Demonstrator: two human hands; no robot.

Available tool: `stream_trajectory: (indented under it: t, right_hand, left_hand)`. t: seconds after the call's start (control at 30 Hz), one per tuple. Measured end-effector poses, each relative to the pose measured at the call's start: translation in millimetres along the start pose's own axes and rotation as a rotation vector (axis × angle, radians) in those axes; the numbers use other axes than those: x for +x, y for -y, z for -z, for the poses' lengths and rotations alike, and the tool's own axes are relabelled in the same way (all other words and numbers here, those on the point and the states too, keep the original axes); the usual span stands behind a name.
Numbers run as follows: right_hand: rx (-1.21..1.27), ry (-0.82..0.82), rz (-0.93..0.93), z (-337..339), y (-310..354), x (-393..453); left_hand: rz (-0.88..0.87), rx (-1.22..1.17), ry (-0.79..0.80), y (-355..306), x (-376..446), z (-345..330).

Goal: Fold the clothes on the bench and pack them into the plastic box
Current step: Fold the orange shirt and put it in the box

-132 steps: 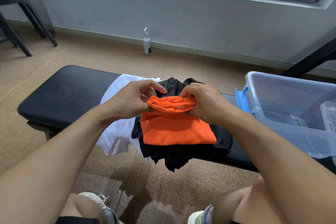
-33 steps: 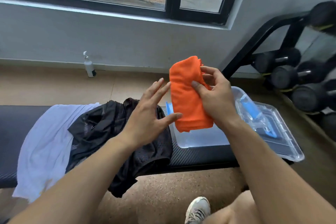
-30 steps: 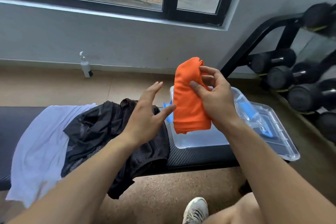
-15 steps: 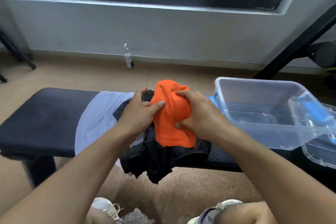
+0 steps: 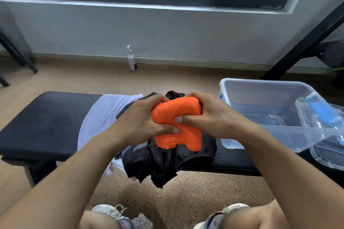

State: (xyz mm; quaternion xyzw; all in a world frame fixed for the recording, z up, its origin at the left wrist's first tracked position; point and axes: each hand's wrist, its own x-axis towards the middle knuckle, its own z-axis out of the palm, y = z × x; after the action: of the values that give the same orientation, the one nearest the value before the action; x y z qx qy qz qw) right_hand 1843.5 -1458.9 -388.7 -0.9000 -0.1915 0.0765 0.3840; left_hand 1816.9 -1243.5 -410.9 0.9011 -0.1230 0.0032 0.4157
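Note:
A folded orange garment [image 5: 179, 115] is held in both hands above the bench's middle. My left hand [image 5: 143, 119] grips its left side, thumb pressed into the front. My right hand [image 5: 208, 117] grips its right side, thumb on the front too. Under it a crumpled black mesh garment [image 5: 167, 160] hangs over the front edge of the black bench [image 5: 42, 122]. A white garment [image 5: 100, 115] lies left of the black one. The clear plastic box [image 5: 260, 87] stands open on the bench to the right, with no clothes inside.
The box's clear lid [image 5: 320, 135] with blue latches leans against the box's right side. A white pump bottle [image 5: 132, 59] stands on the floor by the wall. A black rack leg [image 5: 301, 42] slants at the right, chair legs [image 5: 16, 55] at far left. My shoes [image 5: 111, 212] are below.
The orange garment was held up in my right hand over the box a second ago; it has come back down over the black garment, and both hands now grip it.

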Motion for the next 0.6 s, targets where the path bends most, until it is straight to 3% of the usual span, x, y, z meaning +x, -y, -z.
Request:
stream_trajectory:
  t: [0.17,0.27,0.43,0.53,0.6]
  right_hand:
    - [0.34,0.036,-0.014,18.5,-4.3,-10.0]
    - [0.547,-0.04,-0.047,33.7,-8.0,-16.0]
    - [0.852,-0.391,-0.107,48.9,-21.1,-15.1]
    - [0.77,-0.639,-0.094,72.7,-33.9,-16.1]
    - [0.575,-0.777,-0.094,93.7,-44.5,-18.7]
  left_hand:
    - [0.051,-0.327,-0.051,-9.3,8.0,-8.6]
    - [0.066,-0.503,-0.054,-18.3,15.2,-22.2]
    - [0.044,-0.516,-0.003,-34.3,31.6,-52.9]
    - [-0.008,-0.406,-0.026,-42.9,41.5,-67.3]
    - [-0.054,-0.258,-0.053,-50.0,48.1,-73.7]
